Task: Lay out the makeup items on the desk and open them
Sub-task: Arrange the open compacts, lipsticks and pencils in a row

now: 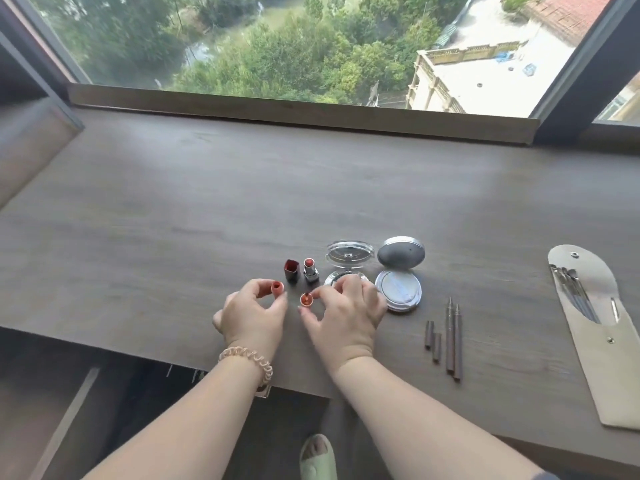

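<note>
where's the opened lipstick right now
In the head view the opened lipstick stands upright on the desk, just beyond the hands, between its dark red cap on the left and the clear round compact on the right.

A single wide-angle head-worn camera looks forward and steeply down across a wooden desk (173,209) toward a window (277,46); the wearer's forearms rise from the bottom edge, hands close beneath the lens, straight edges bowing near the borders.
</note>
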The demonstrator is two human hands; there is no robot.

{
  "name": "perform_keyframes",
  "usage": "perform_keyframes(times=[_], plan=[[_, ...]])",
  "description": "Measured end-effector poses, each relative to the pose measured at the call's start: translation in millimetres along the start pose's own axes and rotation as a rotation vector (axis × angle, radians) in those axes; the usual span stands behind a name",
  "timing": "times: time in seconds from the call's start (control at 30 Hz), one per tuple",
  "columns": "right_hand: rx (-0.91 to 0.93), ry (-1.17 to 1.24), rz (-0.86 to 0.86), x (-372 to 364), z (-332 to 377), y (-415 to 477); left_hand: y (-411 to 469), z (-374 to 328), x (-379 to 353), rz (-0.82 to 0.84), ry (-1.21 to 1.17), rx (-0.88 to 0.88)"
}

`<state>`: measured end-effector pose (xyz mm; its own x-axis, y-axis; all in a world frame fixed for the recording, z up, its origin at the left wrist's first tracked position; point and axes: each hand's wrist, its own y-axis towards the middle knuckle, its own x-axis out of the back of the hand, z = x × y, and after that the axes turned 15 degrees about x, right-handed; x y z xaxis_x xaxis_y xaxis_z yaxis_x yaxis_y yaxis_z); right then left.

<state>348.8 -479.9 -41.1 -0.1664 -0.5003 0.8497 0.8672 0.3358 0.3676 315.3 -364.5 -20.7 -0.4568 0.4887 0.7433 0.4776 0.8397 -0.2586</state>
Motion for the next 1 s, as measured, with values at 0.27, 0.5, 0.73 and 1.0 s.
perform_keyframes(times=[0.27,0.5,0.73,1.0], plan=[[0.037,-0.153,0.008,-18.0,9.0,8.9,16.8,2.9,-8.1,0.04,-0.047,-0.047],[0.052,-0.143,0.025,-16.3,8.8,6.5,21.1,8.9,-10.8,0.035,-0.07,-0.091],[-0.006,-0.041,-0.16,35.6,-40.9,-21.7,-45.6,-14.9,5.8,-0.152,-0.35,-0.375],[-0.399,-0.189,-0.176,96.1,-155.4,-56.0,-131.7,-32.3,-70.5,0.269,0.252,-0.988]])
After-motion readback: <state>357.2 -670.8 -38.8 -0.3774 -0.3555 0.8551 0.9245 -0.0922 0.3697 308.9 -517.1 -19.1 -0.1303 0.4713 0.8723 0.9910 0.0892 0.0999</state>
